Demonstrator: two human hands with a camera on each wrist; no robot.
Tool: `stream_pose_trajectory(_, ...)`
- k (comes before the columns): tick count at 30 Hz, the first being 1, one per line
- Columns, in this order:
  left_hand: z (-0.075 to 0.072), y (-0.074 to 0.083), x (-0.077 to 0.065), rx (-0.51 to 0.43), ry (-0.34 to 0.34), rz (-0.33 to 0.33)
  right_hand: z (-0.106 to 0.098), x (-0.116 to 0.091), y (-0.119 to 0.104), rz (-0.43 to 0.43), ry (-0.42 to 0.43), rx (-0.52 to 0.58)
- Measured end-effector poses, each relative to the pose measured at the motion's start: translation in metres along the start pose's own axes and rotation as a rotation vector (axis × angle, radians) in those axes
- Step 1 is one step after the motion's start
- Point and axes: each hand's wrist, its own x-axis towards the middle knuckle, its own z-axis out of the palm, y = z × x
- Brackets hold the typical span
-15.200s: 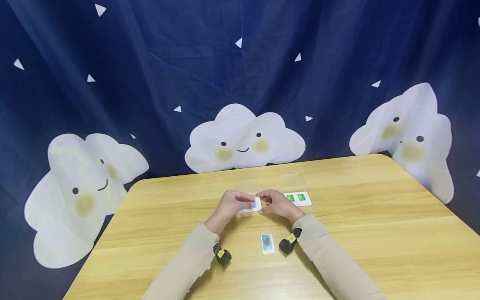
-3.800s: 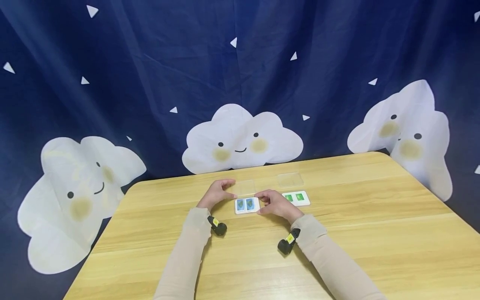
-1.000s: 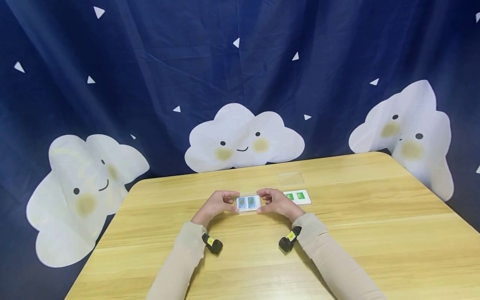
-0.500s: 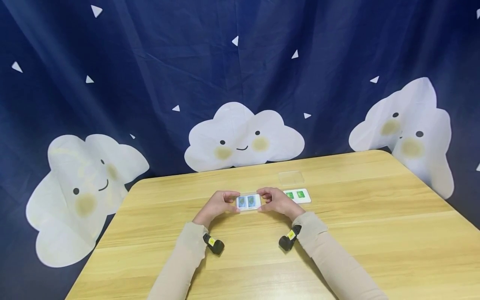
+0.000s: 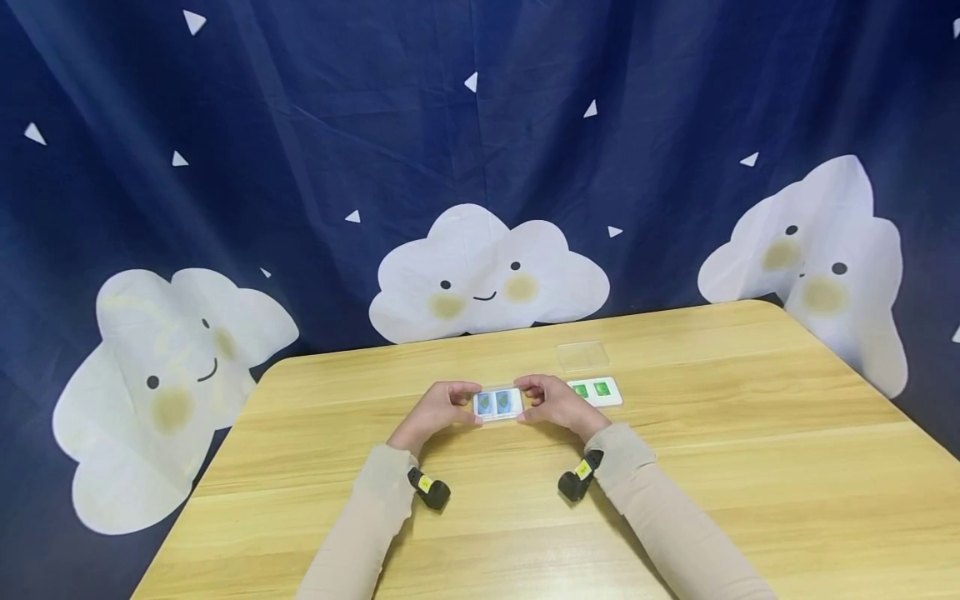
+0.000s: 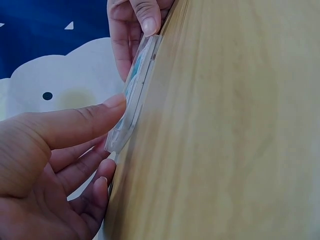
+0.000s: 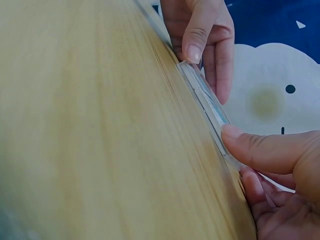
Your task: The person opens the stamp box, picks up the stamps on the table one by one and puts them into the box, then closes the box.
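Note:
A flat white tray holds two small blue picture cards side by side, with a clear plastic cover over them. My left hand pinches its left end, thumb on the near edge and fingers behind. At the other end my right hand grips in the same way. Seen from the right wrist, the cover shows as a clear rim along the tray, close over the table, with the right thumb pressed on its edge.
Right beside the right hand lies a second white tray with two green cards, partly hidden by that hand. Behind it is another clear cover on the wooden table. A blue cloud-print curtain hangs beyond the far edge.
A loose blue card on the table earlier now lies in the near tray. Its clear cover came from behind onto it, and my left hand took the left end. Over the last second, hardly any movement.

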Motion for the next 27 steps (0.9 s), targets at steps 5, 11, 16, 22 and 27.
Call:
stream_pose_trajectory(5, -0.0008, -0.0005, -0.0005, -0.013, -0.012, 0.012, 0.0002, 0.0, 0.0001, 0.0, 0.002, 0.016)
stream_pose_trajectory(11, -0.0012, 0.0002, -0.002, -0.029, -0.032, 0.033, 0.0001, -0.0002, 0.0018, -0.006, -0.007, 0.031)
stream_pose_trajectory(16, 0.0001, 0.0002, -0.0022, -0.034, -0.026, 0.035, -0.0003, -0.0004, 0.0024, -0.023, -0.003, 0.022)
stream_pose_trajectory(22, 0.0013, -0.0006, -0.0013, -0.021, -0.014, 0.035, 0.0006, 0.0004, 0.0029, -0.02, 0.005, 0.011)
stream_pose_trajectory(27, 0.0012, -0.0005, -0.0016, -0.006, -0.01, 0.019, 0.0009, 0.0004, 0.0024, -0.015, 0.012, -0.006)
